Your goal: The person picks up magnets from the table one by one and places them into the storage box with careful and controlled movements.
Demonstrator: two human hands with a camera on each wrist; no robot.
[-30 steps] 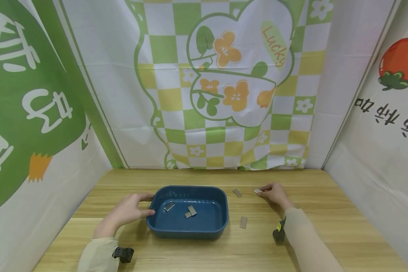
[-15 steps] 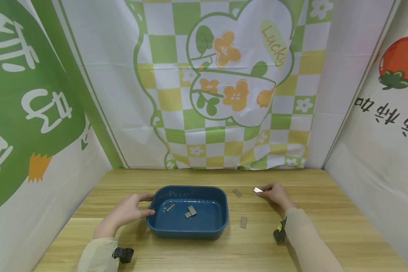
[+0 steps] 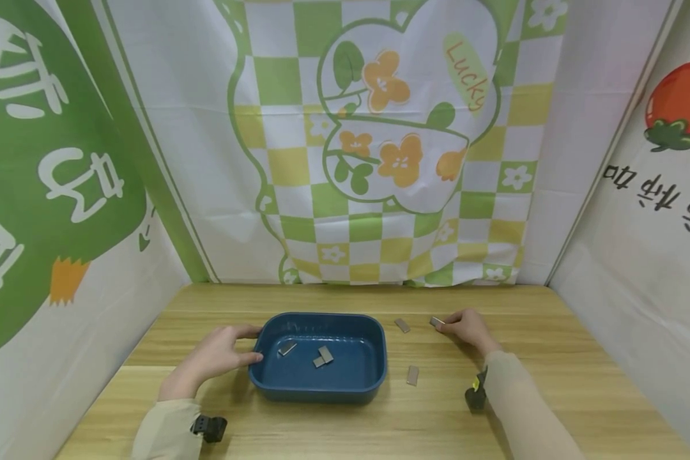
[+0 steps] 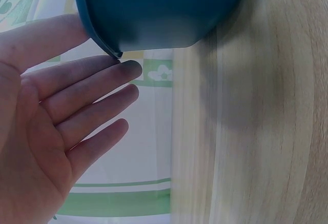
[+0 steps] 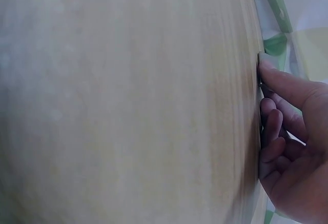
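Left hand (image 3: 221, 354), fingers straight, rests against the blue tray (image 3: 379, 377). Right hand (image 3: 468, 327) pinches 1 metal piece (image 3: 436, 321) on the bench (image 3: 552, 383).

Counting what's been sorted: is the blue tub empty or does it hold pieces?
Not empty. The blue tub holds three small metal plates on its floor.

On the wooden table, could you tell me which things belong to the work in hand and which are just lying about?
In hand:
- blue tub, touched by the left hand
- metal plate at the right hand
- plates in the tub

Lying about:
- two loose plates
- wall banners
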